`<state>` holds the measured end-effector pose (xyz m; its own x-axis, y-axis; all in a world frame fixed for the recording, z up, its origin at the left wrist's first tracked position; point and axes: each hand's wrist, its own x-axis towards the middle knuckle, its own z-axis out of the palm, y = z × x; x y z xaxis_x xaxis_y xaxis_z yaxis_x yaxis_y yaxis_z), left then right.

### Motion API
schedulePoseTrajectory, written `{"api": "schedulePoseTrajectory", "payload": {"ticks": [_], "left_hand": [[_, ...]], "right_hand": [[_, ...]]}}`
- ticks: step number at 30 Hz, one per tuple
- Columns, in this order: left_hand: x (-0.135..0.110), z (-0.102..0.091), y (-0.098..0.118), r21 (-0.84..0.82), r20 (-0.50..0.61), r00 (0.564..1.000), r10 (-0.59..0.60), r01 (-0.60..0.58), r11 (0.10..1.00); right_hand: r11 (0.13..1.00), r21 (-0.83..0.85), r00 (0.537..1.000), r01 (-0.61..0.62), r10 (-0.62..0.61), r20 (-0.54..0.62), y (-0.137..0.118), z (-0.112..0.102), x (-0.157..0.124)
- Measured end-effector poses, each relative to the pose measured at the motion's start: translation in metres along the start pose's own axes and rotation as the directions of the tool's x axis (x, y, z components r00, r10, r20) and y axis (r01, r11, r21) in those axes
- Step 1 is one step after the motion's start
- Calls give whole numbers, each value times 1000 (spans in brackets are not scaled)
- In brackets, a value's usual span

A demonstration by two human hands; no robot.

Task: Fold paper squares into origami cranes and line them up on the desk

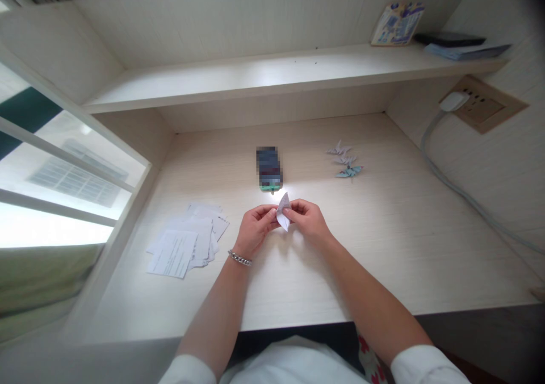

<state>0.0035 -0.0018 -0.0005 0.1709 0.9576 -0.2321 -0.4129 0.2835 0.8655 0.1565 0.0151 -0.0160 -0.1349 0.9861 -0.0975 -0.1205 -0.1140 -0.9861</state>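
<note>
Between my two hands is a small piece of folded white paper [283, 212], pointed at its top and bottom ends. My left hand [256, 225] pinches its left side between thumb and fingers; a chain bracelet circles that wrist. On the other side my right hand [310, 218] is closed on the paper with the thumb pressed on its face. Both hands are just above the desk. Beyond them lies a phone [269, 168], its screen blurred out. Several folded paper cranes [349, 171], white and light blue, rest to the right of the phone.
A loose pile of printed paper squares [172, 253] lies on the desk [409, 225] at the left. Along the right wall a grey cable [451, 185] runs from a plug in a socket [485, 104]. The shelf [238, 77] above carries a small packet [398, 25] and booklets [466, 50].
</note>
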Motion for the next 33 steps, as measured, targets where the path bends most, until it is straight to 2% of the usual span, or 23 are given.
{"api": "schedulePoseTrajectory", "payload": {"ticks": [7, 14, 18, 25, 33], "left_hand": [[0, 2, -3, 70, -5, 1000, 3, -2, 998], [2, 0, -11, 153, -35, 998, 55, -49, 987], [3, 0, -11, 176, -45, 998, 51, -43, 983], [4, -5, -11, 195, -68, 996, 58, -44, 980], [5, -6, -13, 252, -58, 997, 49, -33, 967]], "right_hand": [[995, -95, 1000, 2, -3, -18, -4, 0, -2], [990, -131, 999, 45, -47, -15, -1, 0, -2], [992, -121, 999, 42, -43, -11, 0, 0, -1], [999, -20, 998, -31, 32, 56, 1, -2, 0], [997, -60, 998, -42, 45, 51, 0, -3, 0]]}}
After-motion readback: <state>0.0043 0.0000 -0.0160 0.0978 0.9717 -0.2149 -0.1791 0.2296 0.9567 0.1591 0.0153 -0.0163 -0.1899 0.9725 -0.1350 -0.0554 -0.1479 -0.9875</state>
